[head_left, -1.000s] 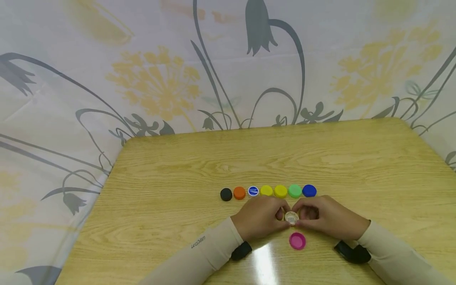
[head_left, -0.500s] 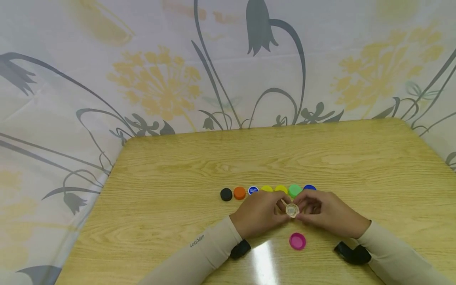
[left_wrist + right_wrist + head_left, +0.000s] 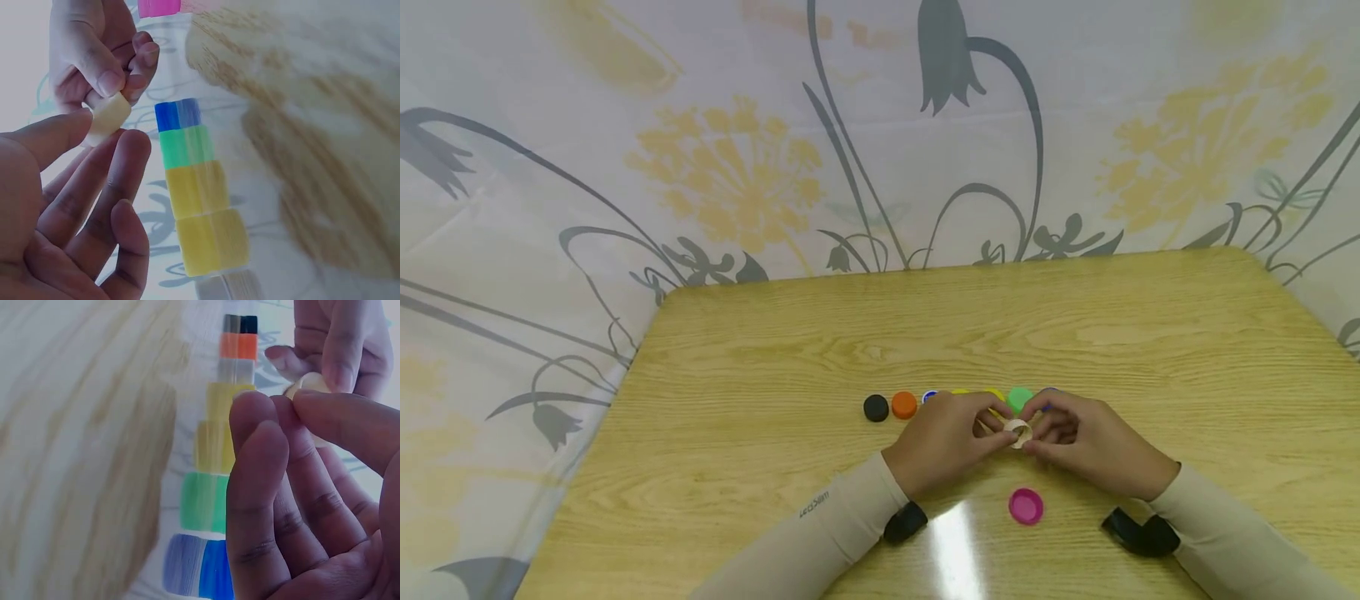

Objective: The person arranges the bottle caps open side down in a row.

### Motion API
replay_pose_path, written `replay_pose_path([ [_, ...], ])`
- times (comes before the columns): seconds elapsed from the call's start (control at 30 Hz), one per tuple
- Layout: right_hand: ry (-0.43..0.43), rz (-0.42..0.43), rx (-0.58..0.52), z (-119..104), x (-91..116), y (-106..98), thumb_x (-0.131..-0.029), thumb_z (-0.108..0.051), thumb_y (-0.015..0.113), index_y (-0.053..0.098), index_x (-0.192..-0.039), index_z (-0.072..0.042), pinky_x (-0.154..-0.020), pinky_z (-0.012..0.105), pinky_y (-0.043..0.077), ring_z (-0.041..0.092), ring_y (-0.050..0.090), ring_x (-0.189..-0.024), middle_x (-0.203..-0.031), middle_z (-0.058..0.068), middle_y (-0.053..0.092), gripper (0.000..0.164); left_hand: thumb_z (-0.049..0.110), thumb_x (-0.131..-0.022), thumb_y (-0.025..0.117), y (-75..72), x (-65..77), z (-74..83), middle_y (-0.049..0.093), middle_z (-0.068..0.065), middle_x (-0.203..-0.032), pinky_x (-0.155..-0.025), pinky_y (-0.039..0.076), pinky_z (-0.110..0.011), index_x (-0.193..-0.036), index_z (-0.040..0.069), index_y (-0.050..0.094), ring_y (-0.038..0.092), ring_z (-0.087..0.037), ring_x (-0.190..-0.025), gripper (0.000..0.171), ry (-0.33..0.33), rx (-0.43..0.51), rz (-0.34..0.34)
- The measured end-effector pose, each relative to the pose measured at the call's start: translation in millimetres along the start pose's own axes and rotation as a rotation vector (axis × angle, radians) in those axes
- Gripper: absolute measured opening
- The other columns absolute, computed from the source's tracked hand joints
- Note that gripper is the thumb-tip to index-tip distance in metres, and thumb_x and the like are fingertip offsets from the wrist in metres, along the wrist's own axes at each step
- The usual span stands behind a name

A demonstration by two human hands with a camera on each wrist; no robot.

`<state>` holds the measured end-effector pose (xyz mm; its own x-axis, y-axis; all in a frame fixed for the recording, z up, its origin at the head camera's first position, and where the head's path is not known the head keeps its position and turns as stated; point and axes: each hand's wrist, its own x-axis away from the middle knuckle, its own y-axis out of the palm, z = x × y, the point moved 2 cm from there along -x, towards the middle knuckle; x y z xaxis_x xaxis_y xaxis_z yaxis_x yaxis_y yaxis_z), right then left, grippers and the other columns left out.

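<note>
Between my two hands, a cream bottle cap [image 3: 1018, 433] is pinched by the fingertips, its hollow side showing in the head view. My left hand [image 3: 942, 437] grips it from the left, thumb [image 3: 72, 131] against one side. From the right, my right hand [image 3: 1090, 437] pinches the other side, thumb [image 3: 337, 415] and forefinger on it. Beyond the hands runs a row of caps: black [image 3: 876, 408], orange [image 3: 904, 405], white and blue, two yellow, light green [image 3: 1020, 400] and blue [image 3: 215, 569]. The hands partly hide several of these in the head view.
A pink cap [image 3: 1026, 506] lies hollow side up on the wooden table [image 3: 737, 467], nearer me than the hands. Black straps [image 3: 1142, 533] sit at both wrists. A flower-patterned cloth [image 3: 880, 150] stands behind the table.
Both hands have shifted slightly away from me, toward the row, with the cream cap. The cap has turned on its side between the fingers and more of the row is covered.
</note>
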<state>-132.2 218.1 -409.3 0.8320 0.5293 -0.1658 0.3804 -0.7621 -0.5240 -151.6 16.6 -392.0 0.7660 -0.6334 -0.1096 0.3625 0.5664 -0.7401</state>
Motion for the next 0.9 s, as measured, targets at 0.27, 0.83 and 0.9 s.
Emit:
replay_pose_path([
  [0.27,0.051,-0.026,-0.069,-0.7,-0.2,-0.3,-0.094,-0.007,0.069,0.058,-0.11,-0.004,-0.062,0.027,0.057,0.009,0.07,-0.074,-0.086,0.004,0.073,0.02,0.031,-0.095,0.069,-0.1,0.3,-1.0,0.077,0.009,-0.091,-0.069,0.047,-0.005,-0.102,0.017,0.074,0.065,0.01,-0.077,0.017,0.008,-0.02,0.012],
  [0.83,0.117,-0.072,-0.139,0.1,-0.3,-0.7,-0.103,-0.013,0.056,0.061,-0.109,-0.009,-0.063,0.033,0.057,0.017,0.069,-0.072,-0.086,0.006,0.073,0.009,0.032,-0.094,0.071,-0.5,2.8,-0.9,0.073,0.011,-0.088,-0.065,0.045,-0.006,-0.101,0.017,0.071,0.058,0.01,-0.071,0.017,-0.018,-0.046,-0.021],
  [0.9,0.122,-0.068,-0.131,-0.1,-0.1,-0.6,-0.103,-0.013,0.056,0.061,-0.108,-0.009,-0.062,0.032,0.057,0.017,0.069,-0.072,-0.086,0.005,0.073,0.008,0.031,-0.093,0.072,-0.2,2.4,-0.8,0.073,0.01,-0.086,-0.065,0.045,-0.006,-0.101,0.017,0.07,0.059,0.01,-0.071,0.016,-0.012,-0.051,-0.024],
])
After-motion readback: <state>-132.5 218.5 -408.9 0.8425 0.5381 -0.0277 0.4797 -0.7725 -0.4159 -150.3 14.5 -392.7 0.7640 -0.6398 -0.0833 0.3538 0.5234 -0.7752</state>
